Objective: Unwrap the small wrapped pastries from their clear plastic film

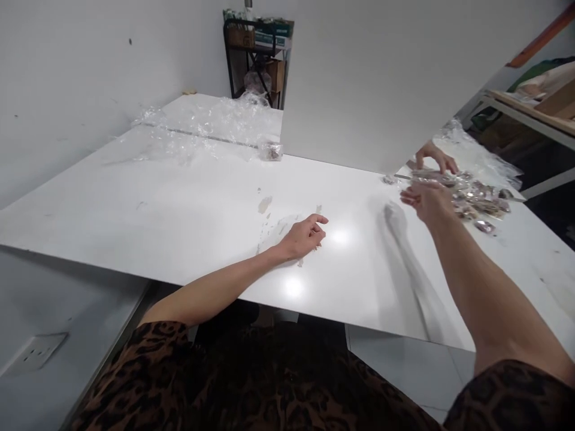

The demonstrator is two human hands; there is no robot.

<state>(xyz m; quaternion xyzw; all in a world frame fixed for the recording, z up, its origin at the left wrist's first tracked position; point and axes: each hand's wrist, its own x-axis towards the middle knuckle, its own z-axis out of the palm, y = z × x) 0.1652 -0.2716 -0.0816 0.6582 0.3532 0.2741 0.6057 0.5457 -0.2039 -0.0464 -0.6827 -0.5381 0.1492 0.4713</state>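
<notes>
My left hand [305,237] rests on the white table [202,221], index finger stretched out and the others loosely bent, holding nothing. At the right, my right hand [429,200] is at the near-left edge of a pile of small clear-wrapped packets [480,200], its fingers pointing left and somewhat apart. Its fingertips are slightly blurred, and I see no packet gripped in them. Just beyond, another hand [435,157] reaches down over the packets, its arm hidden behind the upright white panel [368,78].
Crumpled clear plastic film [211,126] lies at the back left, near one wrapped packet [272,151] by the panel's foot. More film [480,149] is behind the pile. A dark shelf rack [229,60] stands at the back, a metal-framed shelf [530,114] at the right.
</notes>
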